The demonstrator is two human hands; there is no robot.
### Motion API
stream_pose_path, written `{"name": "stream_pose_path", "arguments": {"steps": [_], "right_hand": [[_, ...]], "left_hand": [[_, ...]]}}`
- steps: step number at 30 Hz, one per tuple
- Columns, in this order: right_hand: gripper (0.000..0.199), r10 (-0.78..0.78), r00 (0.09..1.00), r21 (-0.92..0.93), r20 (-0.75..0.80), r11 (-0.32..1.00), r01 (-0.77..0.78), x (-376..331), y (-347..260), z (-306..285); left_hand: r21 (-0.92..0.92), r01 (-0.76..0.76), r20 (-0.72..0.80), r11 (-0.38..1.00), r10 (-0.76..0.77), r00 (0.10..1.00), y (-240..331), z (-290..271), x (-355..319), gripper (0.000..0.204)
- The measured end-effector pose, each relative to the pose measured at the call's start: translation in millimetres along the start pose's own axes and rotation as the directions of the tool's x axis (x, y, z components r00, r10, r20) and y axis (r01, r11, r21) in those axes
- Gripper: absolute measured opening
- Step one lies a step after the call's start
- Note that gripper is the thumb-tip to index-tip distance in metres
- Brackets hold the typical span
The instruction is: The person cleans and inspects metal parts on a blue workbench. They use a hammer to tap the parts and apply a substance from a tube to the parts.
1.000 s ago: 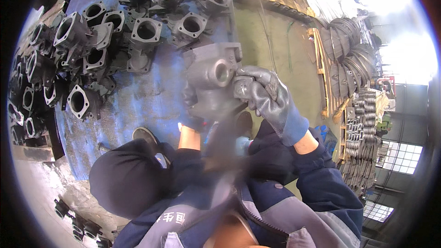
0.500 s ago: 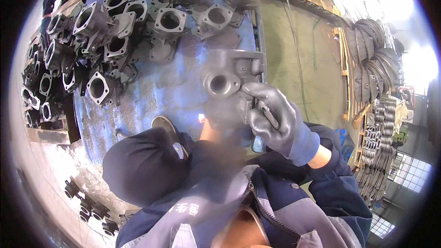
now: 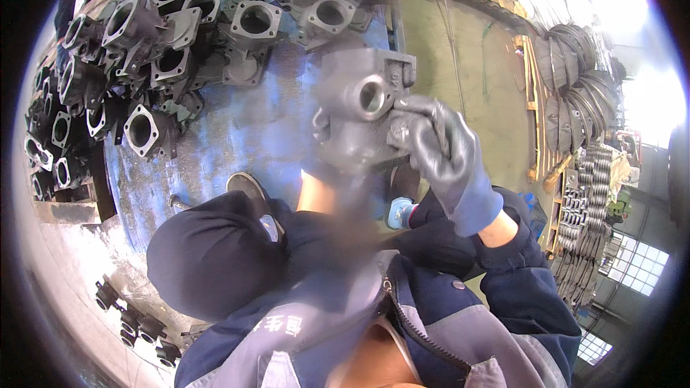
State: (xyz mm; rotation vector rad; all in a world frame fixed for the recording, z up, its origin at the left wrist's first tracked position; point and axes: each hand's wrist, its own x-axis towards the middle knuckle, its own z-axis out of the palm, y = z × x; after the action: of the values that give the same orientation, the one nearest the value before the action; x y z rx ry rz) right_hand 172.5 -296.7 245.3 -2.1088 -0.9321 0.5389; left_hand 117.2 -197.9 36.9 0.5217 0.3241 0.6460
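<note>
A grey metal casting with a round port is held up in front of me, above the blue tabletop. My left forearm reaches beneath it. The left hand is mostly hidden by the casting and a blurred patch, but it appears to support the part from below and the left. My right hand, in a dark coated glove with a blue cuff, is closed at the casting's right side. Its fingertips are beside the round port. A thin strip seems to lie within the curled fingers, too unclear to name.
Many similar castings with square flanges stand on the blue surface ahead and left. Further left, more are piled on a wooden pallet. Stacked metal parts and curved ribbed pieces are at the right.
The casting has risen slightly and turned, so its port faces more to the right. My right hand has moved up with it, staying closed at its side.
</note>
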Motion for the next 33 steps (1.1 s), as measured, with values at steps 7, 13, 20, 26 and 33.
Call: {"name": "stream_pose_path", "arguments": {"steps": [7,13,20,26,33], "right_hand": [[0.020,0.593,0.803,0.463,-0.058,0.729,-0.505,28.1,39.5,-8.7],[0.027,0.757,0.629,0.542,0.177,0.458,-0.704,40.4,74.7,-0.8],[0.025,0.396,0.893,0.115,0.214,0.898,-0.426,50.7,192.6,64.7],[0.025,0.007,0.962,-0.148,0.272,0.988,0.035,58.0,312.6,161.1],[0.026,0.189,0.974,0.084,0.126,0.976,-0.200,72.4,304.3,186.5]], "left_hand": [[0.112,0.374,-0.225,0.920,-0.344,0.912,25.0,-14.9,5.7,0.055],[0.030,0.456,-0.220,0.889,-0.439,0.871,33.2,-28.1,3.1,0.058],[0.025,0.441,-0.513,0.897,-0.367,0.776,37.6,-61.9,0.9,0.053],[0.003,0.522,-0.651,0.853,-0.395,0.648,64.5,-94.4,-0.3,0.046],[0.025,0.411,-0.732,0.911,-0.263,0.629,63.5,-113.0,13.1,0.054]]}}
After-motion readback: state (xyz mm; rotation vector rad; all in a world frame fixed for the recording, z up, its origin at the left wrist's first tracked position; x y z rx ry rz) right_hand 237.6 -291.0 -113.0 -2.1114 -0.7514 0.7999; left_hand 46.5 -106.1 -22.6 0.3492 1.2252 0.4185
